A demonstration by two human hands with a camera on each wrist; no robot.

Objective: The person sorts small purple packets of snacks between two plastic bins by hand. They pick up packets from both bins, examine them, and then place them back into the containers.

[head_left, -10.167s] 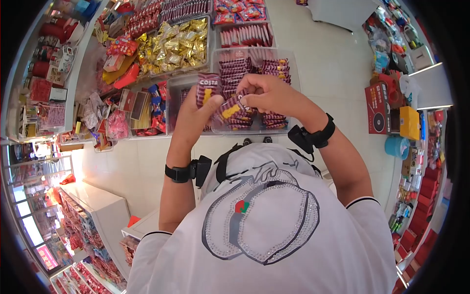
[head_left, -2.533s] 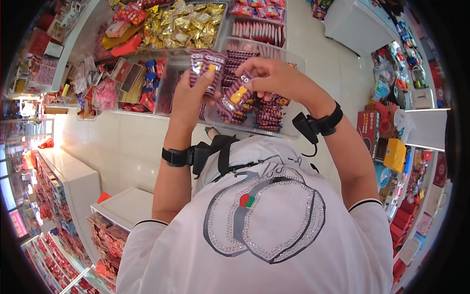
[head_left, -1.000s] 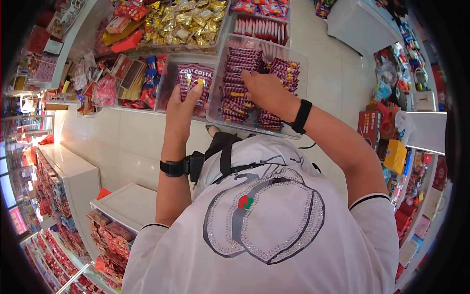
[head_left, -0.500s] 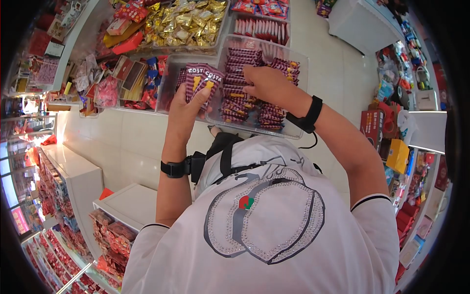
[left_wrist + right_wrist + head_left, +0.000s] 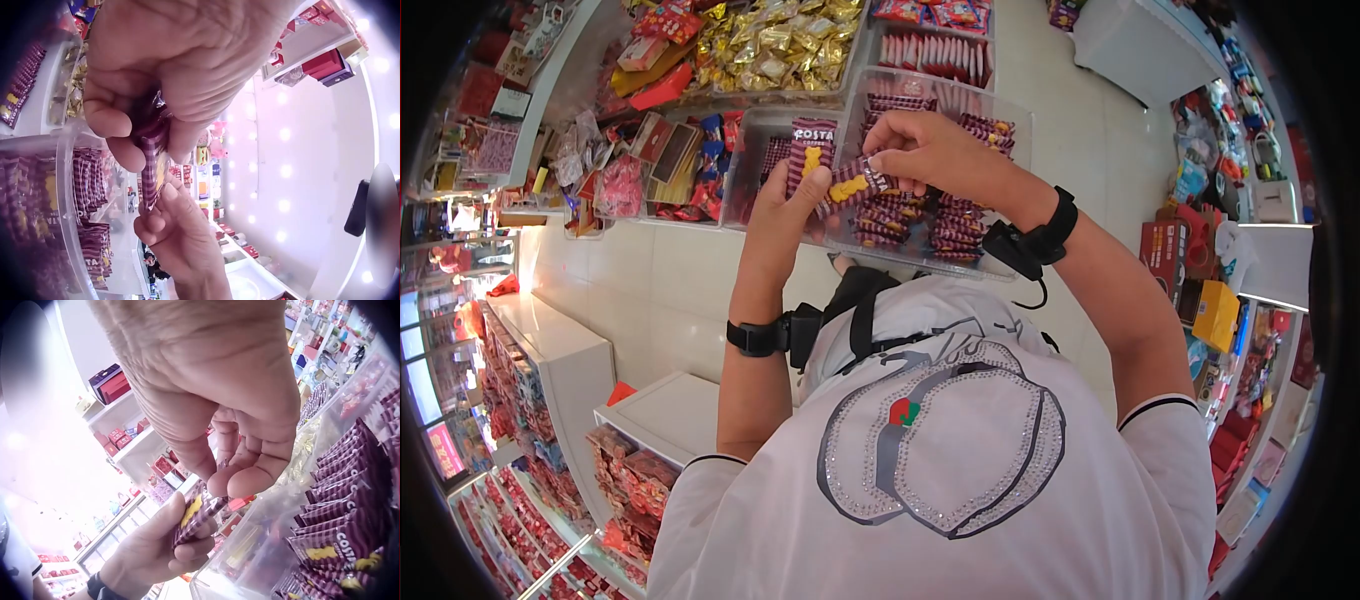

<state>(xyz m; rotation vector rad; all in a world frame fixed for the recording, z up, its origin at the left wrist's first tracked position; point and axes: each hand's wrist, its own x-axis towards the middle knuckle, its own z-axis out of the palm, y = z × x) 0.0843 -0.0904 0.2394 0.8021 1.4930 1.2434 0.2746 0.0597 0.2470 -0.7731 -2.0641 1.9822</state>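
Note:
In the head view the left hand (image 5: 783, 215) grips an upright purple striped COSTA packet (image 5: 811, 150) by its lower part. A second such packet (image 5: 852, 186) lies tilted across, its left end by the left thumb and its right end pinched by the right hand (image 5: 945, 158). Both hands are above two clear bins, the right one (image 5: 1000, 262) holding rows of the same packets (image 5: 960, 232). In the right wrist view the right thumb and fingertips pinch a packet's top edge (image 5: 199, 509); the left hand (image 5: 147, 550) holds its other end.
Gold-wrapped sweets (image 5: 785, 50) fill a bin beyond the hands, with red packets (image 5: 930, 58) to their right. Boxes and bags (image 5: 665, 150) lie at the left. A white cabinet (image 5: 550, 350) stands lower left, and shelves with goods line the right side.
The right hand has come up from the packet rows to the left hand, bringing a packet. The left hand's two fanned packets now show as one upright packet, with another crossing beside it.

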